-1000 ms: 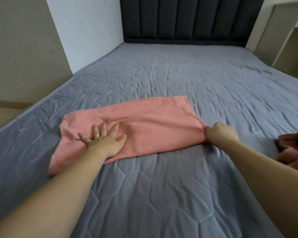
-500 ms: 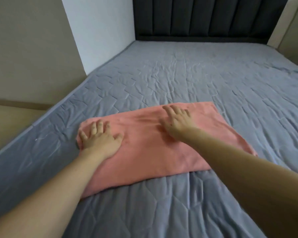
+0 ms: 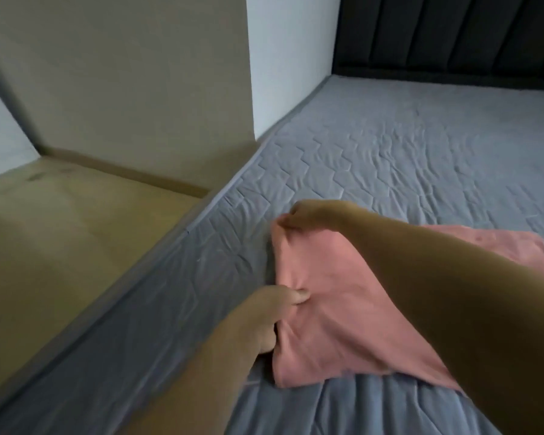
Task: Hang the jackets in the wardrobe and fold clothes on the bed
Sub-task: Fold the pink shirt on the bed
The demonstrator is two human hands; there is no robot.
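Grey bed (image 3: 421, 146): pink cloth (image 3: 333, 309), long axis left-right, both hands pinching left edge.

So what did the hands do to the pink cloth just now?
Both hands stopped pressing flat and slid to the pink cloth's left end. The left hand now pinches its near corner and the right hand its far corner, lifting that edge. The cloth stays on the grey bed.
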